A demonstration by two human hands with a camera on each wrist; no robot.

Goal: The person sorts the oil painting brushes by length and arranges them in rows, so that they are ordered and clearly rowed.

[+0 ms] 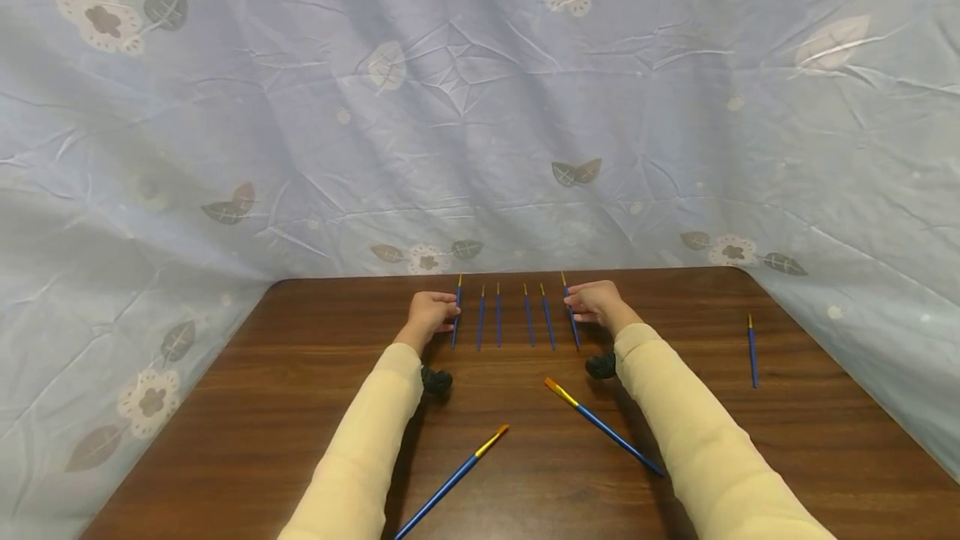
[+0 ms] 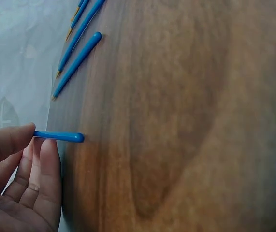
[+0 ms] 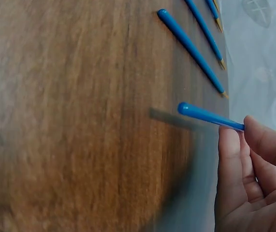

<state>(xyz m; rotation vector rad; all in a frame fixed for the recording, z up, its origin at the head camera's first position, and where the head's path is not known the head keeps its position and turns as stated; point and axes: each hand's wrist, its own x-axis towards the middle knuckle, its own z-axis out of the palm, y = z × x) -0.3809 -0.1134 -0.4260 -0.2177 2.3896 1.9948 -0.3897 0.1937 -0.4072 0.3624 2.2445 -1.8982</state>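
At the table's far side my left hand (image 1: 431, 312) pinches a thin blue paintbrush (image 2: 60, 137) between thumb and fingers. My right hand (image 1: 597, 303) pinches another blue paintbrush (image 3: 208, 116), and a shadow shows on the wood below its handle end. Between the hands several slim paintbrushes lie in a row, bristles toward the far edge; among them are a left inner brush (image 1: 481, 319) and a right inner brush (image 1: 548, 319). Both held brushes stand at the outer ends of this row, bristle tips pointing away from me.
Two larger paintbrushes lie slanted nearer to me, one at front left (image 1: 453, 482) and one at front right (image 1: 611, 433). A single small brush (image 1: 752, 352) lies far right on the brown wooden table (image 1: 300, 407). A flowered cloth (image 1: 480, 132) hangs behind the far edge.
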